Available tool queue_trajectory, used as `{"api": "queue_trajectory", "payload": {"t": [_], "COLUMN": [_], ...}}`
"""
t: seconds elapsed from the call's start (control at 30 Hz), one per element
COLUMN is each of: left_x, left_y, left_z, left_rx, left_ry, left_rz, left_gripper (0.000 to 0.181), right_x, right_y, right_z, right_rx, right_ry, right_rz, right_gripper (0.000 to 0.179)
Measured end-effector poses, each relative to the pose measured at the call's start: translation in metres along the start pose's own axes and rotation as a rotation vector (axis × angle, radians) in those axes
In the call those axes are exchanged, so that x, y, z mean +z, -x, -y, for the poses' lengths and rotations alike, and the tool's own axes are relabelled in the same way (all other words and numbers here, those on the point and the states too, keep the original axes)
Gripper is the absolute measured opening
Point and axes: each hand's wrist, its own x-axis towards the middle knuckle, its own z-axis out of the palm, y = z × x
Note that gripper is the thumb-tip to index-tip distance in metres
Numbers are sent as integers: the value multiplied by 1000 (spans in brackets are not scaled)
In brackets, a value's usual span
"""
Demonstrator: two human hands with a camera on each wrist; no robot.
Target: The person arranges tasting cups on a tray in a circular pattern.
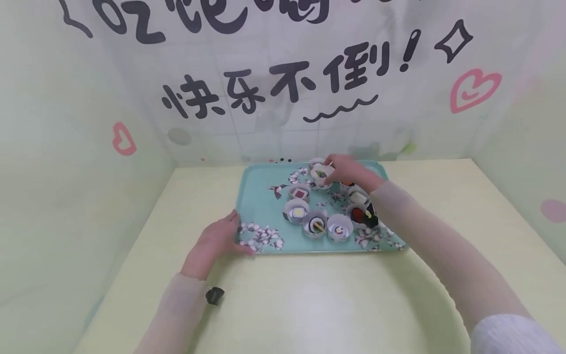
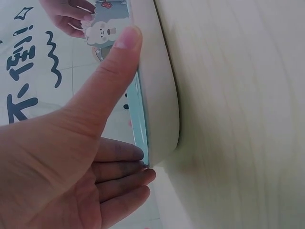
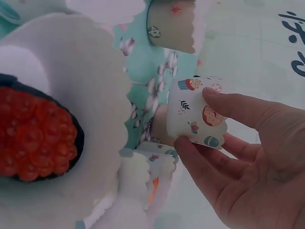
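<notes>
My right hand (image 1: 349,171) pinches a paper baking cup (image 3: 195,112) printed with cupcakes and cookies, thumb on one side and fingers on the other. In the head view this cup has something green inside and overlaps another cup (image 1: 316,161) behind it, near the tray's back edge. My left hand (image 1: 216,241) rests at the front left corner of a turquoise tray (image 1: 261,187), with fingers extended along the side and the thumb (image 2: 119,57) across the front rim. A cup nearest the right wrist camera contains a toy-like roe sushi (image 3: 38,138).
More paper cups with small sushi-like pieces form a ring on the tray, including one with a dark red square (image 1: 299,193) and one with a rolled piece (image 1: 316,224). The pale table (image 1: 309,305) extends in front. A wall (image 1: 283,132) with black writing stands behind.
</notes>
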Motion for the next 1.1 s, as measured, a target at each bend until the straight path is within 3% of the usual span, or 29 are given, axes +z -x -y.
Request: {"api": "queue_trajectory", "payload": {"t": [0.4, 0.67, 0.9, 1.1], "left_x": [6, 11, 10, 4], "left_y": [2, 3, 2, -3], "left_z": [-2, -2, -1, 13], "left_rx": [-10, -4, -4, 14], "left_ry": [20, 4, 10, -13], "left_rz": [-9, -23, -25, -39], "left_gripper": [121, 122, 120, 113], "right_x": [20, 28, 22, -1], "right_y": [-16, -18, -11, 2], "right_z": [12, 19, 23, 7], "right_rx": [63, 79, 13, -80], "right_ry": [87, 37, -8, -67], "right_rz": [62, 72, 34, -66], "right_gripper": [63, 65, 59, 52]}}
